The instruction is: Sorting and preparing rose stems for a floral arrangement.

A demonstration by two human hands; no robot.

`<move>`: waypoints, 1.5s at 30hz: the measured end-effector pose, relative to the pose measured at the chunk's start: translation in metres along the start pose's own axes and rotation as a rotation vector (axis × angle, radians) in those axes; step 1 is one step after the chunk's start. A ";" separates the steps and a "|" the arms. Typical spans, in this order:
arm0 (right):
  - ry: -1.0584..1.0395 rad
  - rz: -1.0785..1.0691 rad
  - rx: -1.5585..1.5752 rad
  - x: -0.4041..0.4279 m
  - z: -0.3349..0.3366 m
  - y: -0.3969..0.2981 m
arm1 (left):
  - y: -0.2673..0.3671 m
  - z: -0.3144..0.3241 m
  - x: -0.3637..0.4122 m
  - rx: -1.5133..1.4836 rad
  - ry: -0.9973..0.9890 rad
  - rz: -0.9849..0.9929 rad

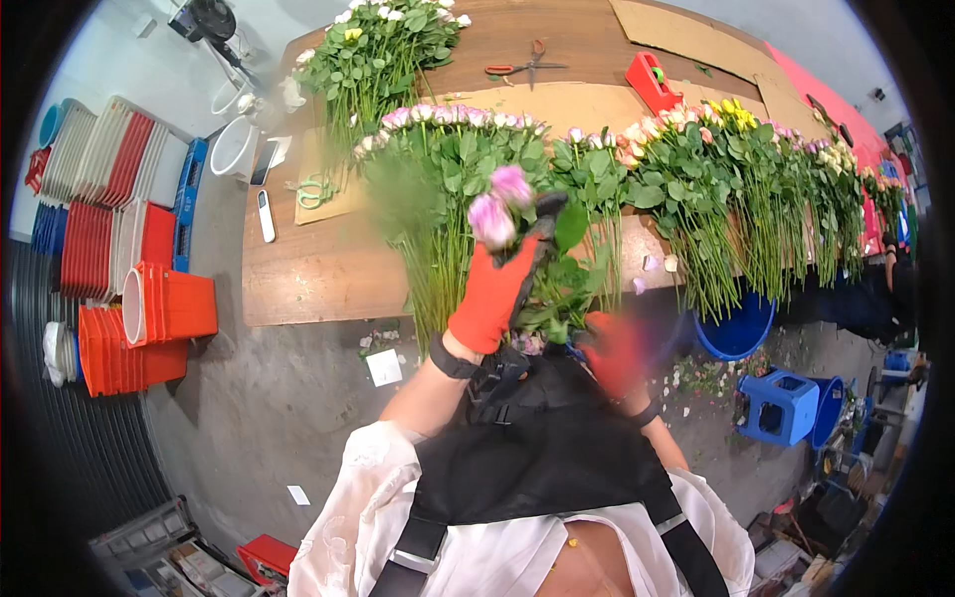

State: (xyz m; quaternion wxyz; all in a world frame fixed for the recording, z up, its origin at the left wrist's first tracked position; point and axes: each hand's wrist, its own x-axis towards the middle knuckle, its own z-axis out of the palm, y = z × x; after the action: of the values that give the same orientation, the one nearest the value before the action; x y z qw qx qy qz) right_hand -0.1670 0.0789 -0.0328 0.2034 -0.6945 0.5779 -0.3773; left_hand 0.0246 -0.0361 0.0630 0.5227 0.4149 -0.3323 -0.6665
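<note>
My left hand [500,287], in a red and black work glove, is raised over the table edge and closed around stems below two pink-and-white roses [492,216]. Lower and to the right, my right hand [615,354], gloved the same way, is blurred close to my black apron, beside green rose leaves [556,298]; what its fingers hold cannot be told. Behind my left hand lies a row of pink-edged roses [455,116] with their stems hanging over the edge. Peach roses [642,138] and yellow roses [735,116] lie farther right, white roses [403,15] at the back left.
On the wooden table [321,276] lie red-handled scissors [531,67], green-handled scissors [313,194], a red tape dispenser [649,82] and cardboard [679,37]. A blue bucket [735,328] and blue stool [780,407] stand right; orange crates [175,302] stand left. Another person's arm shows far right.
</note>
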 end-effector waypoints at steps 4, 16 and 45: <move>-0.048 0.088 0.023 -0.011 -0.001 0.013 | -0.029 -0.004 -0.029 0.826 -0.051 0.635; -0.171 0.166 0.177 -0.039 0.018 0.063 | 0.012 0.020 -0.050 0.423 -0.587 0.217; -0.288 0.153 0.035 -0.038 0.004 0.037 | -0.044 -0.004 -0.040 0.615 -0.106 0.224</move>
State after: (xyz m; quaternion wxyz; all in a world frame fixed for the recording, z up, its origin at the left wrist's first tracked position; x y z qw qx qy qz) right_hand -0.1895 0.1052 -0.0726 0.3242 -0.6919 0.5872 -0.2671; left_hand 0.0141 0.0132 0.0314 0.4252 0.4787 -0.5882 -0.4940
